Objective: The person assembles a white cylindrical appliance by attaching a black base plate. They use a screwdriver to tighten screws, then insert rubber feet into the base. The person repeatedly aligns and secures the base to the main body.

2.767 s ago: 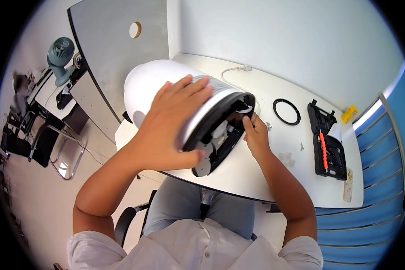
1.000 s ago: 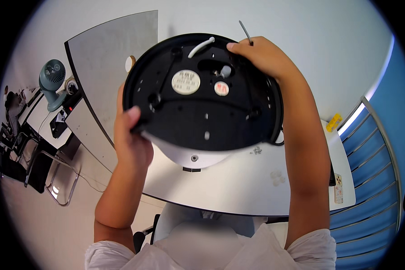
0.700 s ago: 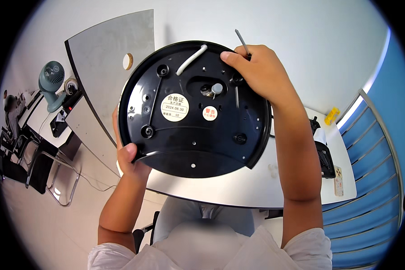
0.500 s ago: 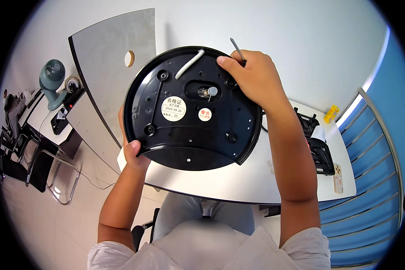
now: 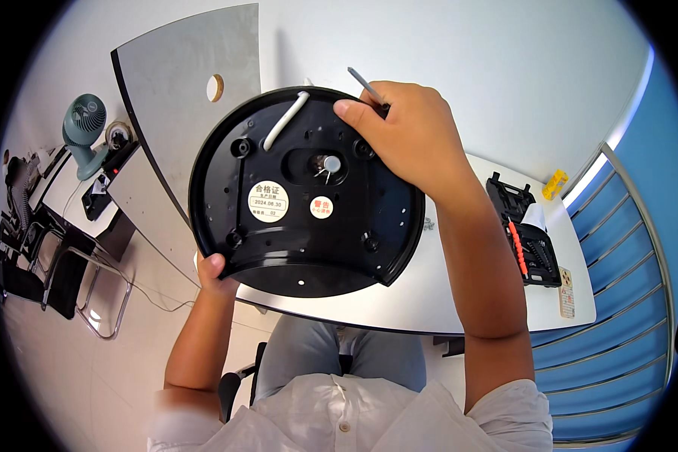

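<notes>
I hold up a round black plastic base above the table, its ribbed underside facing me. It has screw posts, a cream label, a smaller red-and-white label and an oval recess with a grey knob. A white cord-like piece lies at its upper edge. My left hand grips the lower left rim, thumb in front, fingers hidden behind. At the upper right rim, my right hand is closed on the base; a thin metal shaft, like a screwdriver's, sticks out of it, handle hidden.
Small metal pieces lie on the white table. An open black tool case with an orange-red tool is at right, near a yellow object. A metal railing stands beyond; a grey partition rises left.
Both hands have brought the base left and slightly down, the metal shaft moving along with the right hand. The orange-red tool and small metal pieces now show beside my right forearm.
</notes>
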A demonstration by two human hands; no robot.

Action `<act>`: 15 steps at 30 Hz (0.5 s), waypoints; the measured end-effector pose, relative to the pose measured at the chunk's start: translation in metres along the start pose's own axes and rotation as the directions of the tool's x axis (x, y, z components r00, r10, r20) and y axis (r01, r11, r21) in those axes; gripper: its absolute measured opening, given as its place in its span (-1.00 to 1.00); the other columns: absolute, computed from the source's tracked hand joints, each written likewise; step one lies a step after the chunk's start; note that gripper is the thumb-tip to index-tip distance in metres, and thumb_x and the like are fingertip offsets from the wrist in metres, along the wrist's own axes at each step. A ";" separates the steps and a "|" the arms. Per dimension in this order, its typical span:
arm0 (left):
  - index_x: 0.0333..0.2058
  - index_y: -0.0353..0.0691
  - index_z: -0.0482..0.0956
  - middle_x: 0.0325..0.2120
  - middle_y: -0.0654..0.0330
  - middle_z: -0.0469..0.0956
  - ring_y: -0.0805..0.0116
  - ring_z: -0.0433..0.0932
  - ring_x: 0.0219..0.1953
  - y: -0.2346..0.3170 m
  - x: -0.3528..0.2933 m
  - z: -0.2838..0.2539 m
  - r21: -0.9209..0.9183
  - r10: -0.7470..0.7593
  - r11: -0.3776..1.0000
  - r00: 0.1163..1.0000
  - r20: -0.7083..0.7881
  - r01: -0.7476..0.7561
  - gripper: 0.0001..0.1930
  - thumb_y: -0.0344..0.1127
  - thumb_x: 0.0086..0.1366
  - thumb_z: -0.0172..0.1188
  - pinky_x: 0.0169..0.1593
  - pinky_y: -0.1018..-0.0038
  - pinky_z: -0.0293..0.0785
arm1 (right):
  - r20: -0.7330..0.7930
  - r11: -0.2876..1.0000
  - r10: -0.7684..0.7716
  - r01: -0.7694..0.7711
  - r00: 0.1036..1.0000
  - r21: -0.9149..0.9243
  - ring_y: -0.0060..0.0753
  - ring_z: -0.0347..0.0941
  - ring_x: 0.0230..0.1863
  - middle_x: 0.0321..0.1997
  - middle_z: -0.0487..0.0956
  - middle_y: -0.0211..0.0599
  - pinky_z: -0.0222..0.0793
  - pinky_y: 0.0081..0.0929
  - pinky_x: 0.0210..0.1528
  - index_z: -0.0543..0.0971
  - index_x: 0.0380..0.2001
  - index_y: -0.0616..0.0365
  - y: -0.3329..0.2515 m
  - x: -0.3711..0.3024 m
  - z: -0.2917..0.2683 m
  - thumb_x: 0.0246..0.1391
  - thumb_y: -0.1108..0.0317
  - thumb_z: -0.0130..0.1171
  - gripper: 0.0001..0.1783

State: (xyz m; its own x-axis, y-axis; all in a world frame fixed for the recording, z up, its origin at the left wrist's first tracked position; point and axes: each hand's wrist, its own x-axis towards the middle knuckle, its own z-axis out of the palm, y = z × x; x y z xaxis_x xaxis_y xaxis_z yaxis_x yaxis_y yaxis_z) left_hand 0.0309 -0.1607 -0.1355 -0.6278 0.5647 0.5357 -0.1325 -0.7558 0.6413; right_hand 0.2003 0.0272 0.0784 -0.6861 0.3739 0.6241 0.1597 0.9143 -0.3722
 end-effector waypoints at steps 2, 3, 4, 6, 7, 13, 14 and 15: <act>0.22 -0.32 0.14 0.12 0.02 0.33 0.14 0.34 0.16 0.005 -0.005 -0.006 0.029 -0.081 0.996 0.997 -0.012 0.081 -0.09 -0.04 -0.09 0.27 0.21 0.27 0.24 | 0.003 1.000 0.006 -0.006 1.000 -0.001 -0.30 0.37 -0.69 -0.79 0.42 -0.29 0.28 -0.37 -0.52 0.52 -0.67 0.21 -0.001 -0.004 0.002 0.01 0.07 0.18 -0.59; 0.21 -0.35 0.16 0.11 0.01 0.34 0.14 0.35 0.15 0.007 -0.005 -0.005 0.052 -0.090 0.995 0.996 -0.005 0.090 -0.10 -0.08 -0.10 0.27 0.21 0.28 0.25 | 0.003 1.000 0.005 -0.005 1.000 0.017 -0.31 0.36 -0.69 -0.79 0.42 -0.29 0.27 -0.39 -0.53 0.52 -0.67 0.21 -0.001 -0.005 0.004 0.00 0.08 0.19 -0.59; 0.20 -0.38 0.17 0.10 0.01 0.35 0.14 0.36 0.14 0.011 -0.006 -0.003 0.075 -0.099 0.992 0.995 0.001 0.099 -0.12 -0.11 -0.11 0.27 0.21 0.30 0.26 | 0.003 0.999 0.003 -0.004 1.000 0.035 -0.32 0.35 -0.69 -0.79 0.42 -0.29 0.26 -0.41 -0.54 0.51 -0.67 0.21 0.000 -0.007 0.005 -0.01 0.09 0.20 -0.60; 0.19 -0.42 0.18 0.08 -0.02 0.37 0.14 0.40 0.11 0.019 -0.005 0.008 0.076 -0.123 0.990 0.992 0.011 0.122 -0.14 -0.22 -0.14 0.24 0.17 0.33 0.32 | 0.007 0.998 0.009 -0.010 1.000 0.059 -0.35 0.34 -0.70 -0.78 0.42 -0.29 0.25 -0.43 -0.55 0.50 -0.68 0.21 0.003 -0.012 0.008 -0.02 0.10 0.21 -0.61; 0.18 -0.43 0.18 0.07 -0.02 0.38 0.14 0.41 0.09 0.022 -0.005 0.010 0.073 -0.161 0.985 0.986 0.036 0.158 -0.16 -0.23 -0.12 0.23 0.15 0.33 0.34 | 0.012 0.998 0.015 -0.016 1.000 0.067 -0.36 0.33 -0.70 -0.78 0.42 -0.29 0.24 -0.44 -0.55 0.50 -0.68 0.22 0.004 -0.015 0.009 -0.03 0.10 0.22 -0.61; 0.15 -0.45 0.21 0.01 -0.03 0.43 0.15 0.47 0.02 0.035 -0.006 0.020 0.088 -0.273 0.958 0.962 -0.006 0.273 -0.29 -0.29 0.00 0.13 0.07 0.34 0.41 | 0.019 0.971 0.033 -0.037 0.999 0.236 -0.47 0.34 -0.66 -0.71 0.46 -0.29 0.26 -0.51 -0.52 0.53 -0.63 0.24 0.020 -0.020 0.009 -0.09 0.09 0.27 -0.62; 0.15 -0.44 0.22 0.00 -0.03 0.43 0.15 0.47 0.01 0.034 -0.005 0.018 0.081 -0.276 0.957 0.961 -0.026 0.277 -0.32 -0.30 0.02 0.11 0.07 0.34 0.42 | 0.052 0.969 0.042 -0.053 0.998 0.242 -0.48 0.35 -0.64 -0.70 0.47 -0.30 0.26 -0.52 -0.52 0.54 -0.61 0.24 0.021 -0.019 0.006 -0.10 0.09 0.28 -0.62; 0.15 -0.44 0.22 0.00 -0.03 0.44 0.16 0.47 0.01 0.033 -0.005 0.017 0.074 -0.280 0.956 0.959 -0.046 0.283 -0.34 -0.31 0.04 0.09 0.06 0.34 0.42 | 0.085 0.966 0.051 -0.070 0.995 0.248 -0.50 0.35 -0.63 -0.68 0.48 -0.30 0.26 -0.53 -0.51 0.55 -0.60 0.24 0.023 -0.018 0.004 -0.11 0.09 0.29 -0.63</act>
State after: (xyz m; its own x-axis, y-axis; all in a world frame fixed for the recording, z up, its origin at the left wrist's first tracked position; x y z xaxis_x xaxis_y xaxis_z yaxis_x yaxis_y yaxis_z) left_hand 0.0423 -0.1825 -0.1080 -0.6005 0.7376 0.3089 -0.2474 -0.5387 0.8054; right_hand 0.2135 0.0410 0.0560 -0.7353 0.4049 0.5435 0.0266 0.8185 -0.5738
